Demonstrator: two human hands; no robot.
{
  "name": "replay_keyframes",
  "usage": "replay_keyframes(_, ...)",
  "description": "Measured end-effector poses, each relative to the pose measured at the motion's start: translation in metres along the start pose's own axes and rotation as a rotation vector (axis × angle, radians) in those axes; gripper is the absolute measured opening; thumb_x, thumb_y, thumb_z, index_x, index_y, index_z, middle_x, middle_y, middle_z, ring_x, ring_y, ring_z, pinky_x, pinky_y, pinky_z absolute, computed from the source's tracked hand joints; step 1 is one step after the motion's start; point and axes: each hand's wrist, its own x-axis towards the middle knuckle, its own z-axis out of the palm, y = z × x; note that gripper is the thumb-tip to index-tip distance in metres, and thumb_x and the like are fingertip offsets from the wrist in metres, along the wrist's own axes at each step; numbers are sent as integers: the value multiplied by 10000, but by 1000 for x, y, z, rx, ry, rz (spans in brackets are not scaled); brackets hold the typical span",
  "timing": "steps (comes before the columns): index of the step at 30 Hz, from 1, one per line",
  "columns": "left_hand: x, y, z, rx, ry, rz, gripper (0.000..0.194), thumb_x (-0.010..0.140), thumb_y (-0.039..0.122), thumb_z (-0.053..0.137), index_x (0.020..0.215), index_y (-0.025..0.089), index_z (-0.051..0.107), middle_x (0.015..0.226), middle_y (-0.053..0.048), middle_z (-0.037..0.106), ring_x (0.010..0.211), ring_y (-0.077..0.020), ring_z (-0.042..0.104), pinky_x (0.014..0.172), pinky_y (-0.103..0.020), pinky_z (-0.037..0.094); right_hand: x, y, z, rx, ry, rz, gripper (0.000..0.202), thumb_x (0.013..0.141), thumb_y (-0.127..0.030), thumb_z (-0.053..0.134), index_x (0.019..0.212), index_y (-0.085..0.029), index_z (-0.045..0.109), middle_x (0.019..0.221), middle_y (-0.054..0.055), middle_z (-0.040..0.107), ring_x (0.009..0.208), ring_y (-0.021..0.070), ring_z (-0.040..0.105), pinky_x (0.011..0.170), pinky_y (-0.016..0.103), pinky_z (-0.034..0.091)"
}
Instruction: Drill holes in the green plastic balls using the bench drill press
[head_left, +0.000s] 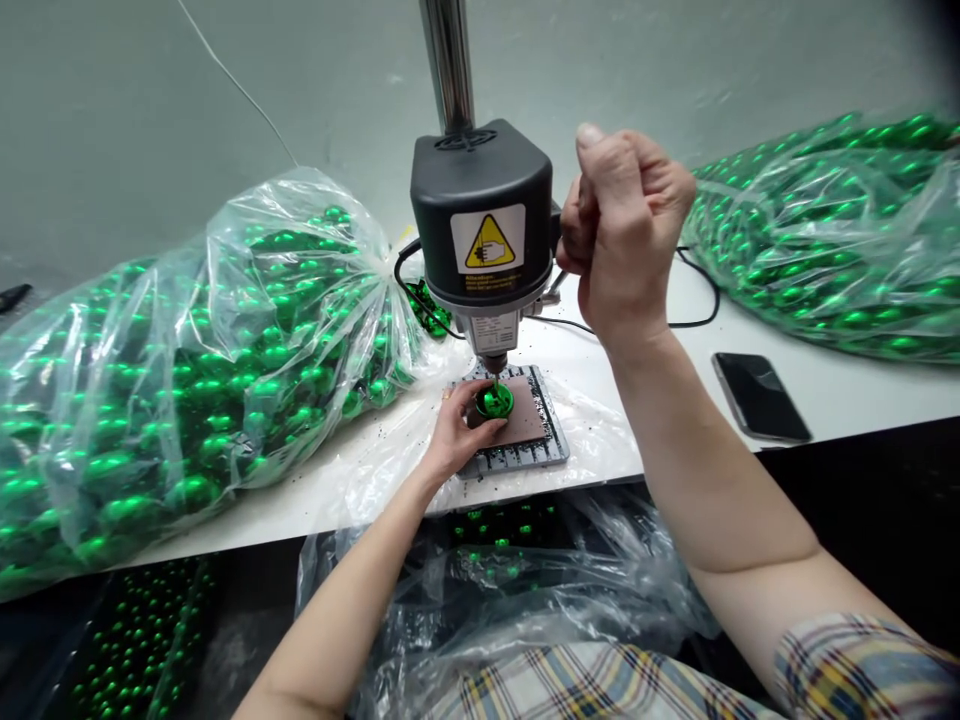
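Observation:
A small bench drill press [484,230] with a black motor cover and a yellow warning label stands before me. My left hand [456,425] grips a shiny green ball [496,402] between thumb and fingers, directly below the drill bit. The bit's tip meets the top of the ball or is very close to it. Under the ball lies a pinkish-brown board [529,418] on the grey slotted base plate [556,445], which is strewn with dark shavings. My right hand [626,220] is raised at the machine's right side, fingers wrapped round its feed handle, mostly hidden in the fist.
A clear plastic bag [225,350] full of shiny green balls fills the left side. Another such bag [832,240] lies at the back right. A phone [761,397] rests on the white table [679,390]. An open plastic bag [517,590] with green balls sits below the edge.

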Motion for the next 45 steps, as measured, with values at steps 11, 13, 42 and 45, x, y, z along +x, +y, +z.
replay_keyframes(11, 10, -19, -6, -239, -63, -127, 593, 750, 342, 800, 1289, 173, 621, 1181, -101, 635, 1124, -252, 618, 1023, -381, 462, 0, -1, 0, 2, -9, -23, 695, 770, -809, 606, 589, -244, 244, 472, -52, 278, 382, 101, 252, 331, 296, 202)
replay_keyframes(13, 12, -20, -9, -269, -105, -140, 609, 753, 345, 800, 1302, 160, 611, 1196, -111, 635, 1147, -266, 610, 1041, -398, 452, 0, -1, 0, 6, -6, -27, 695, 771, -811, 603, 588, -244, 245, 472, -51, 277, 380, 102, 256, 332, 299, 201)
replay_keyframes(42, -1, -22, 20, -217, -32, -115, 658, 739, 328, 839, 1335, 194, 597, 1295, -132, 653, 1258, -328, 581, 1090, -487, 465, -53, -2, -19, 70, 39, -190, 556, 897, -308, 658, 464, -209, 324, 412, -45, 281, 371, 97, 267, 414, 321, 214)
replay_keyframes(45, -1, -23, 20, -201, -32, -118, 664, 734, 323, 840, 1337, 192, 596, 1305, -137, 649, 1256, -337, 582, 1095, -499, 460, -63, 5, -24, 114, -8, -271, 538, 901, -248, 613, 498, -185, 263, 423, -51, 253, 374, 77, 242, 421, 299, 204)
